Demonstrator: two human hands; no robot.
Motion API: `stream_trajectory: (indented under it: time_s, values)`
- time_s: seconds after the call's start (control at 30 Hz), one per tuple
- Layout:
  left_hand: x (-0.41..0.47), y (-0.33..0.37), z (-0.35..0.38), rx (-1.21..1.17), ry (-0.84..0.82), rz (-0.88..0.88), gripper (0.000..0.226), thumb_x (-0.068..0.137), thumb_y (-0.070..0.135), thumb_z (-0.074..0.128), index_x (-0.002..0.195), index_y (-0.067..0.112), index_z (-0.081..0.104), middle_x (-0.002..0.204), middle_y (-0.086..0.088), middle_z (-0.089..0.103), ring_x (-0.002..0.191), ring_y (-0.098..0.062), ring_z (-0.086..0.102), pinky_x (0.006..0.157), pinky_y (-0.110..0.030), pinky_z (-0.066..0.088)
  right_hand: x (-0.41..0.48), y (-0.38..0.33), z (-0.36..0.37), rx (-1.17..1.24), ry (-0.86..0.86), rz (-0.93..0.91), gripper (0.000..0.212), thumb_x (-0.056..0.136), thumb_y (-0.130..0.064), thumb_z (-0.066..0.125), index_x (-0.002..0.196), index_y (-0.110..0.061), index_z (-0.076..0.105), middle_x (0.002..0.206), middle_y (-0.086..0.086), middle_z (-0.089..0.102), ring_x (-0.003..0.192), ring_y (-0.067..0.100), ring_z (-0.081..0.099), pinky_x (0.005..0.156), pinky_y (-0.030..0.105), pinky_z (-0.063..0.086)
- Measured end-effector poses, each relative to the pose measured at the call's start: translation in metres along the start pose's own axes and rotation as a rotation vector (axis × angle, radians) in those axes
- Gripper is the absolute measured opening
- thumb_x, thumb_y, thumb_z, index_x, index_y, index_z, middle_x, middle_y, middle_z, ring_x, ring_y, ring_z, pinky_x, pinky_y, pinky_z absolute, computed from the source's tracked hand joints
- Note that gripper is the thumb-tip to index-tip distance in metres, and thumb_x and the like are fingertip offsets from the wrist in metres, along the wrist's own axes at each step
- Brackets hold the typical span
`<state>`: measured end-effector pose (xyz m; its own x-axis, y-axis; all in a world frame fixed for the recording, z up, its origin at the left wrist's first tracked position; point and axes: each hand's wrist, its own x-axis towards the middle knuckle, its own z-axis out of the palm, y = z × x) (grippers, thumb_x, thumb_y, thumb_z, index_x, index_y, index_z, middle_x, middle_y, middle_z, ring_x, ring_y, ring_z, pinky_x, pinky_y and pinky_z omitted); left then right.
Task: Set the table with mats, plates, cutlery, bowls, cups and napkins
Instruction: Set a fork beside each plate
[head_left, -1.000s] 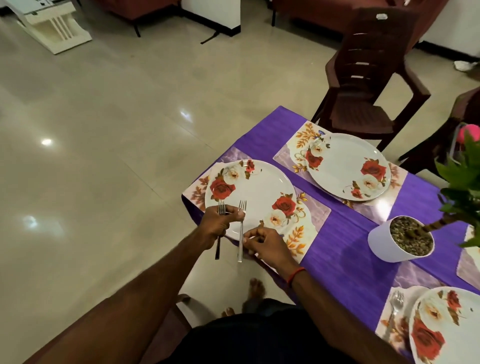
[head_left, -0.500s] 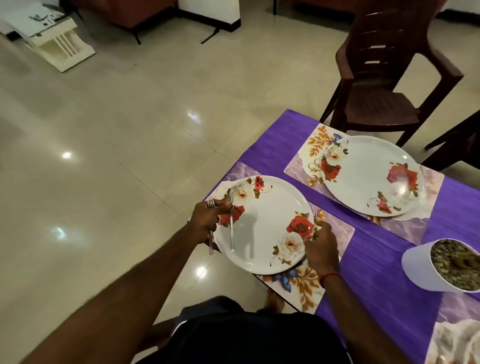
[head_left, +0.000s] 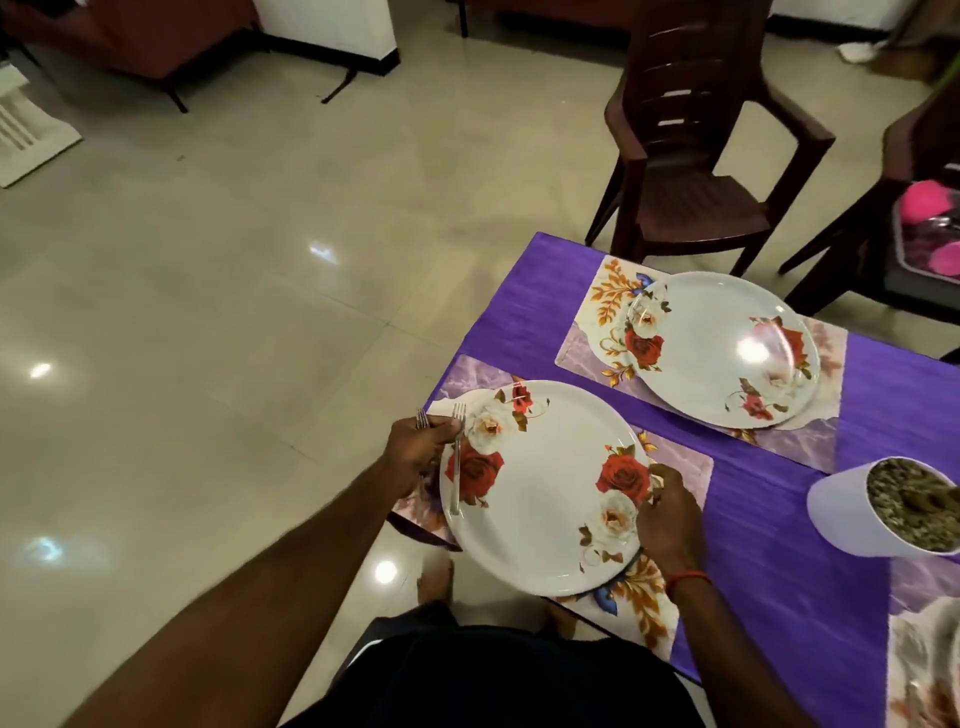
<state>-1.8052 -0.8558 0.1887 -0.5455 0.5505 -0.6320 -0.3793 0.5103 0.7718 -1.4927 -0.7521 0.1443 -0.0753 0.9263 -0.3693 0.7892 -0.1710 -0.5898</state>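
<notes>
The near plate (head_left: 545, 493) is white, round — red and cream roses.

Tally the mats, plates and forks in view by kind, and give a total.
Mats: 3 (near mat, far mat, third mat cut off at the right edge)
Plates: 2 (near plate, far plate); the blurred bottom-right corner cannot be judged
Forks: 2 (first fork over the near plate, second fork beside it, both in the left hand)
Total: 7
</notes>
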Motion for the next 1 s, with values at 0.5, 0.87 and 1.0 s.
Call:
stream_trajectory:
  time_s: [0.5,0.87,1.0]
  values:
    - [0.056,0.026,-0.065,0.237,-0.331,-0.016,0.026,0.087,0.013,0.079,0.103,-0.006,0.073,0.090,-0.020,0.074,0.048,-0.011,0.066,0.041,-0.019,0.045,-0.110,-0.157,0.135,-0.173,-0.140,-0.354,0.038,0.096,-0.049,0.056,0.130,-0.034,0.048,0.123,-0.007,0.065,0.106,0.020,0.066,0.087,0.036,0.057]
    - [0.088,0.020,-0.098,0.403,-0.399,0.001,0.026,0.082,0.024,0.084,0.097,0.003,0.078,0.077,-0.010,0.073,0.042,-0.008,0.045,0.045,-0.020,0.033,-0.126,-0.180,0.193,-0.146,-0.229,-0.319,0.043,0.100,-0.026,0.057,0.141,-0.026,0.044,0.131,-0.001,0.063,0.112,0.024,0.066,0.090,0.036,0.058]
    - [0.093,0.019,-0.091,0.434,-0.399,0.028,0.022,0.084,0.017,0.082,0.098,0.002,0.078,0.071,-0.005,0.071,0.038,-0.004,0.046,0.040,-0.018,0.034,-0.123,-0.184,0.203,-0.175,-0.226,-0.291,0.040,0.099,-0.027,0.060,0.136,-0.024,0.047,0.125,0.001,0.067,0.106,0.023,0.068,0.088,0.036,0.059]
